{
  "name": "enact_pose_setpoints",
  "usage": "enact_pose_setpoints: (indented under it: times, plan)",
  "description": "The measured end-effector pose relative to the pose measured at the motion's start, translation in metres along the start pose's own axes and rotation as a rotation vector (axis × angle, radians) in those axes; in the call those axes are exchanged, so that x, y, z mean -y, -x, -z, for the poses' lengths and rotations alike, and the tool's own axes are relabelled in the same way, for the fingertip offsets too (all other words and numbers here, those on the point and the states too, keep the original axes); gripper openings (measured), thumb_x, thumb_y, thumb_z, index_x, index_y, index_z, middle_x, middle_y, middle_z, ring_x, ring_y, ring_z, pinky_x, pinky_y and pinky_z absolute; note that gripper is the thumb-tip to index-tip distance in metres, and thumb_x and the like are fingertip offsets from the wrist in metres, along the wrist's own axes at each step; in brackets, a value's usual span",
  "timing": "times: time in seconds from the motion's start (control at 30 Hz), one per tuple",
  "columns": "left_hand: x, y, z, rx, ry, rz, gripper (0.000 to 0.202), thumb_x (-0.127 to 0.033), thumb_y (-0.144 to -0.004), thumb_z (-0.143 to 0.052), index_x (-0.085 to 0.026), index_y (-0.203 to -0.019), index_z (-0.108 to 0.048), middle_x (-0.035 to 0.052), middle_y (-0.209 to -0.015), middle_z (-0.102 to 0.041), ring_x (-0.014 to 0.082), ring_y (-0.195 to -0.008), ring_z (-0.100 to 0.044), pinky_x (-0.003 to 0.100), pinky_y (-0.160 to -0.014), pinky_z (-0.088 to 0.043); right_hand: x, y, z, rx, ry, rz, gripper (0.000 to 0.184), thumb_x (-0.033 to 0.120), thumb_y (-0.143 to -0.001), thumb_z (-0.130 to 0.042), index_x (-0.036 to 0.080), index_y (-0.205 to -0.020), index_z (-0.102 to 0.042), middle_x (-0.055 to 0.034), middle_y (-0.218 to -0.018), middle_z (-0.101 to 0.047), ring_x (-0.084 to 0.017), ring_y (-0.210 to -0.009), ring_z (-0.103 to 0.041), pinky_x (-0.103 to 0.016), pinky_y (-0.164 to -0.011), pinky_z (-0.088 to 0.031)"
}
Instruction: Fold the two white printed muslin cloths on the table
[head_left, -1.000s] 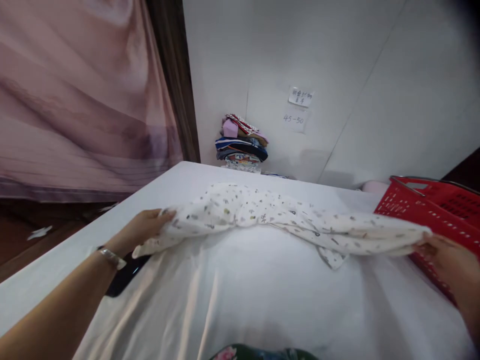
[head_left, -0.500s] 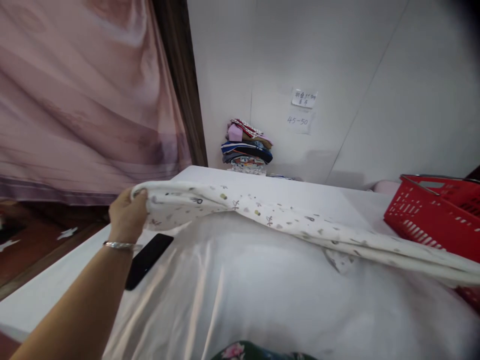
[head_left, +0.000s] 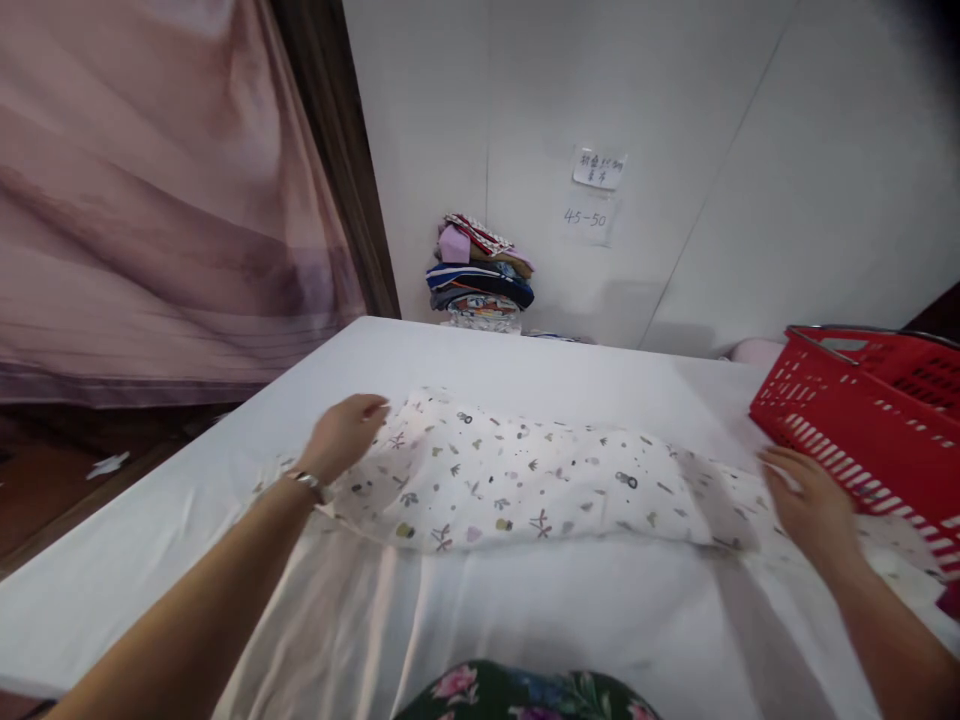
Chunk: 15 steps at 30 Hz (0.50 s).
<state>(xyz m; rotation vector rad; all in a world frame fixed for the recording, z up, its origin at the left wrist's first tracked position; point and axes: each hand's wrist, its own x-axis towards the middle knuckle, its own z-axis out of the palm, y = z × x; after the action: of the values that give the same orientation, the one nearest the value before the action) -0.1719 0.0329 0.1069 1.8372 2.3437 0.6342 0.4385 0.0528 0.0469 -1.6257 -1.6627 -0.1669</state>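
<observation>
A white cloth with small printed motifs [head_left: 525, 480] lies spread flat across the white-covered table [head_left: 525, 620]. My left hand [head_left: 343, 435] rests on the cloth's left end, fingers curled loosely over the fabric with nothing pinched. My right hand [head_left: 806, 500] lies flat on the cloth's right end, fingers stretched out, close to the red basket [head_left: 862, 420]. A bracelet sits on my left wrist.
The red plastic basket stands at the table's right edge. A stack of folded clothes [head_left: 480, 275] sits by the far wall under two paper notes [head_left: 596, 190]. A pink curtain [head_left: 150, 200] hangs on the left. My floral garment shows at the bottom.
The cloth was held up by both hands and swung through the air; now it lies flat on the table with both hands resting on its ends. The black phone is no longer visible.
</observation>
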Motion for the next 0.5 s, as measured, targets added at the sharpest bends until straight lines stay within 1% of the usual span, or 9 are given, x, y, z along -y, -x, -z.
enact_pose_setpoints:
  times: [0.07, 0.1, 0.17, 0.23, 0.27, 0.33, 0.4, 0.43, 0.5]
  plan:
    - [-0.037, -0.013, -0.026, 0.082, 0.045, -0.205, 0.038, -0.04, -0.083, -0.041, -0.018, -0.106, -0.063, 0.0068, -0.109, -0.065, 0.0202, -0.095, -0.06, 0.029, -0.084, -0.044, 0.033, -0.011, -0.035, 0.199, -0.132, 0.079, 0.024, 0.035, -0.08, -0.046, 0.024, -0.093, -0.064, -0.01, -0.104, -0.064, -0.025, -0.1, -0.058, -0.04, -0.091, -0.044]
    - [-0.054, -0.019, -0.041, 0.123, 0.05, -0.282, 0.037, -0.038, -0.084, -0.041, -0.018, -0.105, -0.063, 0.007, -0.11, -0.065, 0.0199, -0.096, -0.06, 0.03, -0.085, -0.045, 0.049, -0.017, -0.054, 0.29, -0.154, 0.104, 0.027, 0.036, -0.08, -0.045, 0.023, -0.094, -0.064, -0.0084, -0.104, -0.065, -0.024, -0.099, -0.059, -0.04, -0.091, -0.045]
    - [-0.084, -0.029, -0.073, 0.193, 0.022, -0.43, 0.034, -0.03, -0.085, -0.042, -0.016, -0.108, -0.062, 0.0088, -0.114, -0.063, 0.0197, -0.101, -0.059, 0.031, -0.089, -0.044, 0.075, -0.028, -0.087, 0.473, -0.115, 0.163, 0.031, 0.035, -0.082, -0.041, 0.022, -0.099, -0.064, -0.0062, -0.107, -0.065, -0.022, -0.102, -0.058, -0.037, -0.093, -0.043]
    - [-0.106, -0.037, -0.102, 0.229, -0.033, -0.555, 0.034, -0.023, -0.085, -0.042, -0.013, -0.113, -0.059, 0.0107, -0.116, -0.062, 0.0193, -0.107, -0.056, 0.03, -0.091, -0.042, 0.09, -0.038, -0.112, 0.631, 0.005, 0.164, 0.035, 0.032, -0.085, -0.039, 0.021, -0.108, -0.062, -0.006, -0.117, -0.061, -0.02, -0.109, -0.054, -0.034, -0.096, -0.04]
    - [-0.113, -0.04, -0.114, 0.234, -0.046, -0.593, 0.035, -0.02, -0.085, -0.041, -0.013, -0.115, -0.058, 0.0108, -0.117, -0.061, 0.019, -0.109, -0.055, 0.03, -0.092, -0.04, 0.093, -0.042, -0.121, 0.687, 0.063, 0.151, 0.035, 0.031, -0.084, -0.041, 0.02, -0.111, -0.061, -0.0069, -0.119, -0.06, -0.021, -0.11, -0.053, -0.034, -0.096, -0.039]
    - [-0.121, -0.044, -0.133, 0.236, -0.065, -0.635, 0.036, -0.016, -0.086, -0.037, -0.012, -0.116, -0.056, 0.0107, -0.118, -0.061, 0.019, -0.113, -0.052, 0.031, -0.093, -0.037, 0.095, -0.049, -0.131, 0.754, 0.139, 0.129, 0.034, 0.03, -0.082, -0.047, 0.018, -0.109, -0.063, -0.0092, -0.115, -0.061, -0.023, -0.107, -0.055, -0.033, -0.093, -0.04]
    - [-0.123, -0.047, -0.146, 0.234, -0.079, -0.646, 0.035, -0.015, -0.086, -0.036, -0.012, -0.114, -0.057, 0.011, -0.115, -0.061, 0.0198, -0.112, -0.051, 0.034, -0.092, -0.036, 0.094, -0.051, -0.132, 0.772, 0.151, 0.14, 0.03, 0.029, -0.08, -0.05, 0.017, -0.103, -0.065, -0.0102, -0.107, -0.064, -0.023, -0.102, -0.056, -0.032, -0.09, -0.041]
    - [-0.123, -0.049, -0.149, 0.231, -0.09, -0.648, 0.034, -0.015, -0.086, -0.037, -0.012, -0.112, -0.058, 0.0116, -0.113, -0.061, 0.0205, -0.111, -0.052, 0.035, -0.092, -0.036, 0.094, -0.051, -0.13, 0.754, 0.149, 0.152, 0.028, 0.028, -0.08, -0.049, 0.017, -0.1, -0.066, -0.01, -0.104, -0.064, -0.023, -0.1, -0.056, -0.031, -0.089, -0.04]
    - [-0.121, -0.052, -0.153, 0.223, -0.112, -0.649, 0.031, -0.015, -0.084, -0.042, -0.012, -0.11, -0.058, 0.0129, -0.111, -0.061, 0.022, -0.107, -0.053, 0.037, -0.091, -0.036, 0.097, -0.048, -0.119, 0.664, 0.118, 0.174, 0.025, 0.026, -0.082, -0.045, 0.018, -0.095, -0.065, -0.0088, -0.1, -0.063, -0.022, -0.099, -0.054, -0.031, -0.086, -0.04]
